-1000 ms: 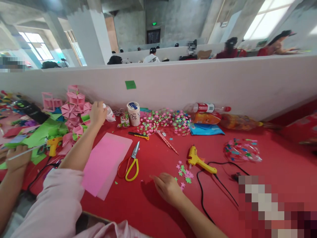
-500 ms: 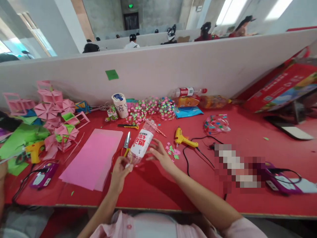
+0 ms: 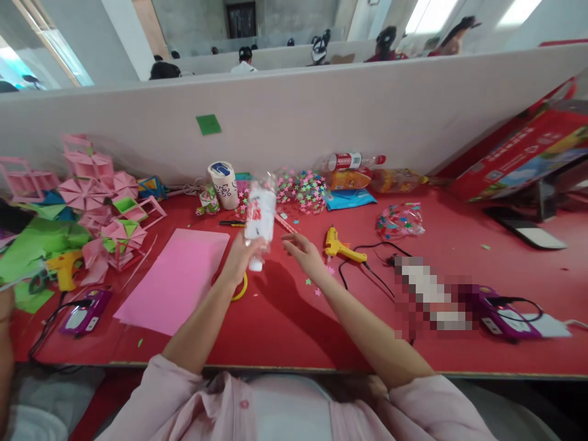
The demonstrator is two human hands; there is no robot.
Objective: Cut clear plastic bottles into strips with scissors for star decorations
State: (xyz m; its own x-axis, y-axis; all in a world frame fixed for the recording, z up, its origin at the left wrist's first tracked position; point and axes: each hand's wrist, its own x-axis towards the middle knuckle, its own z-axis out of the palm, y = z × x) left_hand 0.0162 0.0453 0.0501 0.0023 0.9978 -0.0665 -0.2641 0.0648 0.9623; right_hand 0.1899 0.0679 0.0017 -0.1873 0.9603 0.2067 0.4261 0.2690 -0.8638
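Head view: left hand (image 3: 239, 254) grips a clear plastic bottle (image 3: 260, 215) near its capped end, cap down, bottle about upright above the red table (image 3: 285, 318), near the middle. Right hand (image 3: 304, 252) is open, fingers spread, just right of the bottle, not touching it. Scissors (image 3: 239, 288) lie under the left wrist, pink paper (image 3: 177, 278) to the left, glue gun (image 3: 339, 246) to the right. Half a second ago the bottle lay tilted and lower, with the right fingers on it; now it's raised and the right hand is off.
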